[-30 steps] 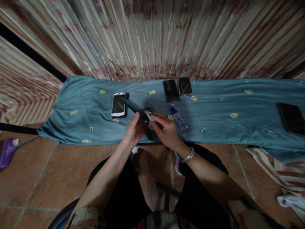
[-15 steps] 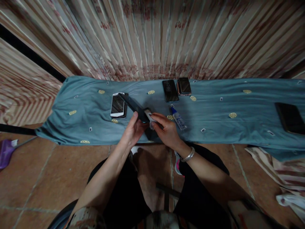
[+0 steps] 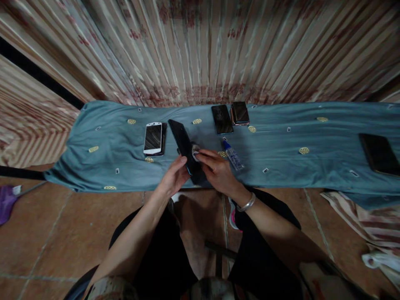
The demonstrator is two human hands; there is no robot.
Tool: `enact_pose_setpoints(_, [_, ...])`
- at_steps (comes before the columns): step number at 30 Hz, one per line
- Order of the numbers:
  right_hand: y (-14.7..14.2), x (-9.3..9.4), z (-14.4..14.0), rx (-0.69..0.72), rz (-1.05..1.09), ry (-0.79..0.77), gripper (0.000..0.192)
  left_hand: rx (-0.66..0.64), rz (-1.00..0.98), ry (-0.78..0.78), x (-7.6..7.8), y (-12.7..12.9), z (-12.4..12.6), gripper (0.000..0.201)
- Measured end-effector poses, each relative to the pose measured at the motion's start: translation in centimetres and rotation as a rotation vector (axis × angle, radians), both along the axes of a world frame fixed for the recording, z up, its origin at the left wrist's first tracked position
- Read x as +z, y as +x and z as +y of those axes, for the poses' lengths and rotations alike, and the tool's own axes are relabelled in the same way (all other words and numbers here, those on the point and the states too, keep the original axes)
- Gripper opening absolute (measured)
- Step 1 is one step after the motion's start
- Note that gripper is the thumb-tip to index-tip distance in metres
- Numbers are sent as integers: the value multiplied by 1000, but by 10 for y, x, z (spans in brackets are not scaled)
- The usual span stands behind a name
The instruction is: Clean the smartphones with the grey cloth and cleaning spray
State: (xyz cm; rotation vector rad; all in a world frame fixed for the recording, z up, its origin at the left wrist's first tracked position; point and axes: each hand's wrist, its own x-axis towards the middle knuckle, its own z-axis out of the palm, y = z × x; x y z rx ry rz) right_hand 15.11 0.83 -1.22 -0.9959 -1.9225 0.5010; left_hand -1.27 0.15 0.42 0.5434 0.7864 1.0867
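Dark phone [image 3: 183, 143] sits lifted above the tabletop [image 3: 281, 166], tilted on edge over the blue cloth [image 3: 109, 141]. Our left hand [image 3: 172, 180] pinches its lower edge, fingers narrow and closed on the phone's sides. Our right hand [image 3: 217, 171] presses a small pale wipe [image 3: 195, 151] against the phone face, fingers curled tight on the wipe.

Handling, as we judge it: phone is stiff, flat, moderate weight, glass front so fragile and slick; best taken by the long side edges, not the face. Wipe is soft and light, crumples under the fingertips.

Nearby on the cloth: a white phone [image 3: 153, 138] lying flat just left of the held one, two more dark phones [image 3: 222, 119] touching or nearly touching each other farther back, a small clear bottle with a blue cap [image 3: 233, 155] just right of our right hand, another dark device [image 3: 379, 153] well apart at far right. We wear a silver bangle [image 3: 246, 204] on the right wrist. Striped curtain [image 3: 200, 50] behind.
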Motion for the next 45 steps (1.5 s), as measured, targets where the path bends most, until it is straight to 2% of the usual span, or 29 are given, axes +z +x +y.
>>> enact_pose_setpoints(6, [3, 1, 7, -28, 5, -15, 45, -67, 49, -37, -12, 6, -8, 51])
enact_pose_setpoints(12, [5, -2, 16, -92, 53, -79, 36, -131, 19, -36, -13, 11, -14, 55])
enact_pose_setpoints(22, [7, -2, 35, -211, 128, -81, 32, -217, -26, -61, -20, 17, -21, 56])
enact_pose_setpoints(29, [11, 3, 33, -197, 148, -62, 34, -270, -9, -42, -20, 16, -24, 56])
enact_pose_setpoints(39, [21, 22, 28, -159, 147, 3, 35, -324, 43, -48, -16, 23, -27, 50])
enact_pose_setpoints(45, [28, 21, 27, -141, 52, 20, 37, -321, 59, -56, -14, 23, -27, 50])
